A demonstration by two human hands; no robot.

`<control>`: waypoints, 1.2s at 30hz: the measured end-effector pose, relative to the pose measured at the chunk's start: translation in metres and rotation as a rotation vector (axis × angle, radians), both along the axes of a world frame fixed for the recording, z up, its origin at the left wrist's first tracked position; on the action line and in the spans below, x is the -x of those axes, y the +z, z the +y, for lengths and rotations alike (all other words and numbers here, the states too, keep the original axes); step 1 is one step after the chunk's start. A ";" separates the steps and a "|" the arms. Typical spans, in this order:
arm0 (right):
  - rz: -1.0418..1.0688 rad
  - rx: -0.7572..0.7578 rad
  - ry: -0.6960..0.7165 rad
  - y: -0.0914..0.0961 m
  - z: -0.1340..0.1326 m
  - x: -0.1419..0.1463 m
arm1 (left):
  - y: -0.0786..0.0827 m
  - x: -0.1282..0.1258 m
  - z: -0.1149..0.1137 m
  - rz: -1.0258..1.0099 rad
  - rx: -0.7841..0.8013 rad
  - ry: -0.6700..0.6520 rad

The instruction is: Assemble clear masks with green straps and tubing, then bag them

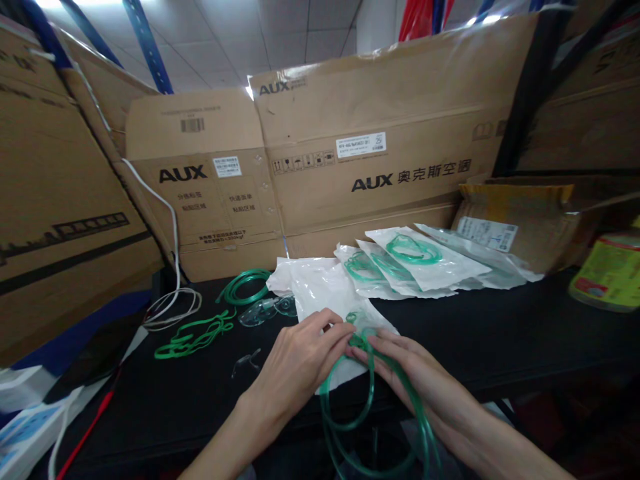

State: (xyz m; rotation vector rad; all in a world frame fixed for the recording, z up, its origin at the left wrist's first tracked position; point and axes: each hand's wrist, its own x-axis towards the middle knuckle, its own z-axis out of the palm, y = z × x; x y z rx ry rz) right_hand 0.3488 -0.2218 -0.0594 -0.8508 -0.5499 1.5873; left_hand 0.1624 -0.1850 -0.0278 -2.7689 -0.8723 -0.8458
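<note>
My left hand (310, 350) and my right hand (417, 367) meet over the front of a white plastic pouch (325, 287). Both have their fingers closed on a coil of green tubing (371, 393), whose loops hang below the table edge. A clear connector piece seems to be between the fingertips, partly hidden. Left of the pouch lie another green tubing coil (245, 288), a clear oxygen mask (263, 312), a green elastic strap (195, 337) and a small clear piece (246, 361).
Several white pouches with green tubing (415, 250) overlap at the back right. Behind stand cardboard boxes (320, 193). An open carton (530, 220) and a yellow-labelled bottle (610, 267) are at the right. A white cable (175, 247) and a power strip (35, 427) lie left.
</note>
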 end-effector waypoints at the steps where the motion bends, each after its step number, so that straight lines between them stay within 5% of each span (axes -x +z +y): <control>1: 0.009 -0.002 -0.029 0.000 0.001 0.003 | -0.002 0.000 -0.001 -0.012 0.008 -0.010; 10: 0.149 -0.034 -0.116 -0.020 0.008 0.026 | -0.013 0.003 -0.004 0.058 0.145 -0.022; 21: 0.117 -0.098 -0.041 -0.012 0.003 0.039 | -0.010 0.012 -0.011 -0.121 0.123 0.035; 27: 0.105 -0.090 -0.095 -0.010 0.011 0.041 | -0.001 0.008 -0.018 -0.226 0.306 0.009; 36: 0.245 0.026 0.036 -0.013 0.017 0.036 | -0.008 -0.006 -0.033 -0.132 0.506 0.194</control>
